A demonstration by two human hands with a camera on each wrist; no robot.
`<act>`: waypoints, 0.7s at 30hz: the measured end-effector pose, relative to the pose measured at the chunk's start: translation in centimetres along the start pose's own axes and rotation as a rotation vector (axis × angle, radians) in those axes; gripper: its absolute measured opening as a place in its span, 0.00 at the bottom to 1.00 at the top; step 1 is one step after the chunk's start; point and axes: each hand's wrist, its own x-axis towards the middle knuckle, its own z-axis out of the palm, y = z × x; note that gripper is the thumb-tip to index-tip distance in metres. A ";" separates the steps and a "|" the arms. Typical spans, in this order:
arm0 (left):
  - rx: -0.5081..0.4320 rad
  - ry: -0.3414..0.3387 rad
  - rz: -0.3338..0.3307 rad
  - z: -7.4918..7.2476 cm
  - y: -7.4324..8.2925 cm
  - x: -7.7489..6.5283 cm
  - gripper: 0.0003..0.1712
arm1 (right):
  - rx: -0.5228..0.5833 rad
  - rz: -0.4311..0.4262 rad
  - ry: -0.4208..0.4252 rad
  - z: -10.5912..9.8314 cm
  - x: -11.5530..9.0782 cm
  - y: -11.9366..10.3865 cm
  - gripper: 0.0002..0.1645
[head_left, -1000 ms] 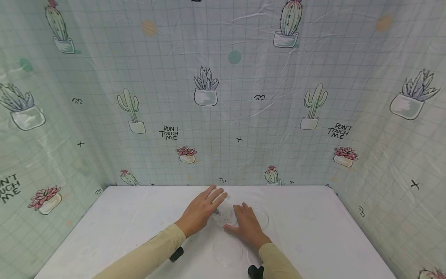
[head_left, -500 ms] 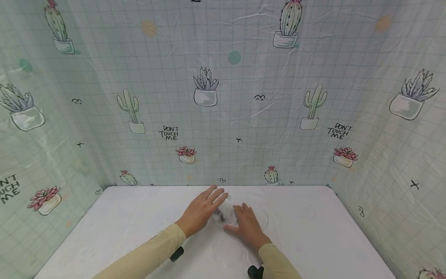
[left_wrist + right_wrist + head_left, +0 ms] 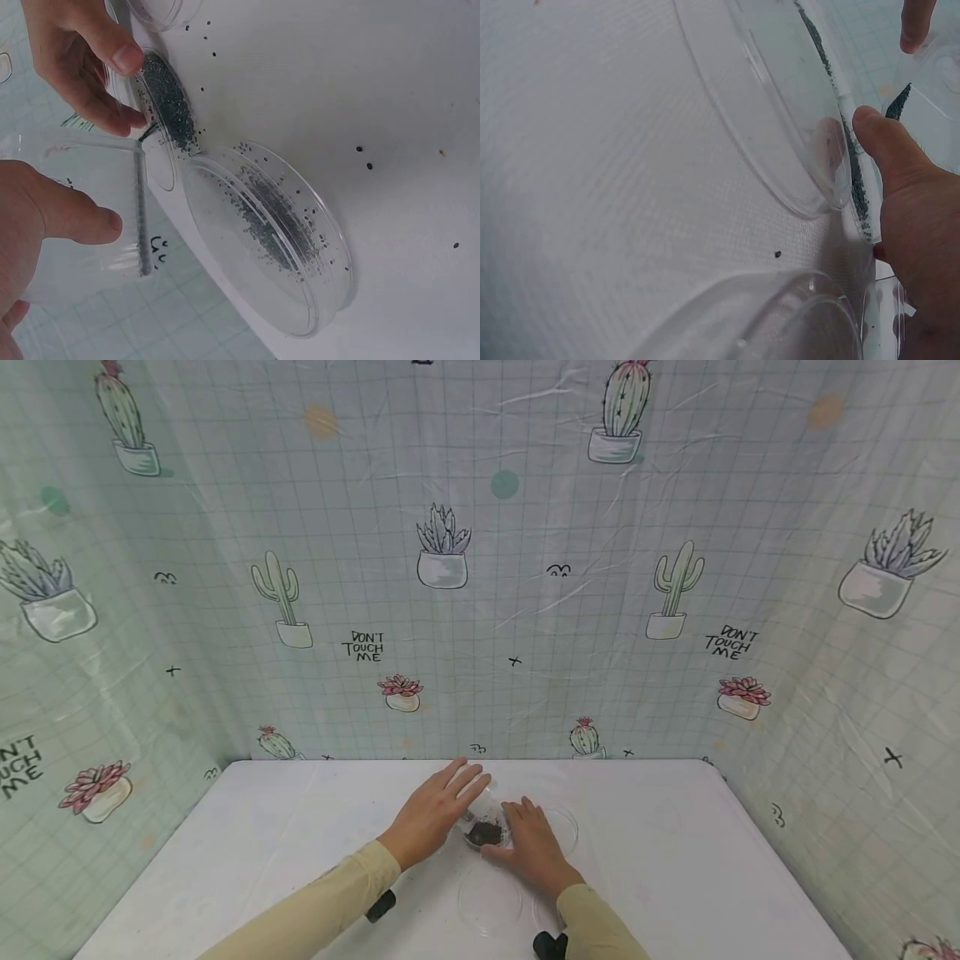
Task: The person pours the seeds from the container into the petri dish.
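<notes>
Near the table's far edge [image 3: 645, 766], left hand [image 3: 425, 817] grips cup [image 3: 97, 176], right hand [image 3: 534, 845] holds petri dish [image 3: 159, 163]; overtilting could scatter grains [image 3: 171, 109]!

Tilted clear container [image 3: 97, 266], dark grains [image 3: 171, 109] in clear dish [image 3: 163, 168]

I can read "DON'T TOUCH ME" in black letters [image 3: 363, 645] twice on the printed cloth [image 3: 480, 627]. At the left edge of the head view, cut-off writing [image 3: 21, 762] on it shows just "N'T", "UCH" and "ME". Little black crosses [image 3: 515, 660] are there too.
</notes>
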 end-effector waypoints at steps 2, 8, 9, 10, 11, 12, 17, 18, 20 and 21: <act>-0.004 0.000 -0.006 0.0 0.0 0.0 0.49 | 0.001 0.001 0.003 0.0 0.0 0.0 0.51; -0.033 0.051 -0.015 0.0 -0.1 -0.1 0.48 | -0.009 -0.001 -0.002 0.2 0.1 0.1 0.52; -0.036 0.057 -0.016 0.0 -0.2 -0.2 0.47 | -0.008 -0.002 -0.003 0.2 0.1 0.1 0.52; -0.037 0.060 -0.019 0.1 -0.2 -0.2 0.47 | -0.007 -0.001 -0.005 0.1 0.1 0.1 0.52; -0.035 0.060 -0.022 0.1 -0.2 -0.2 0.47 | -0.005 -0.002 -0.005 0.1 0.1 0.1 0.52; -0.034 0.055 -0.026 0.1 -0.2 -0.3 0.47 | -0.003 -0.003 -0.005 0.1 0.0 0.1 0.52; -0.023 0.024 -0.060 0.1 -0.1 -0.5 0.47 | -0.001 -0.003 -0.010 0.0 -0.1 0.1 0.52; -0.026 0.025 -0.065 0.1 -0.1 -0.5 0.46 | -0.001 -0.003 -0.010 0.0 0.0 0.1 0.52; -0.029 0.039 -0.075 0.2 -0.2 -0.6 0.45 | -0.001 -0.001 -0.011 0.0 0.0 0.1 0.53; -0.031 0.050 -0.078 0.2 -0.2 -0.6 0.45 | -0.001 0.000 -0.012 0.0 0.0 0.1 0.53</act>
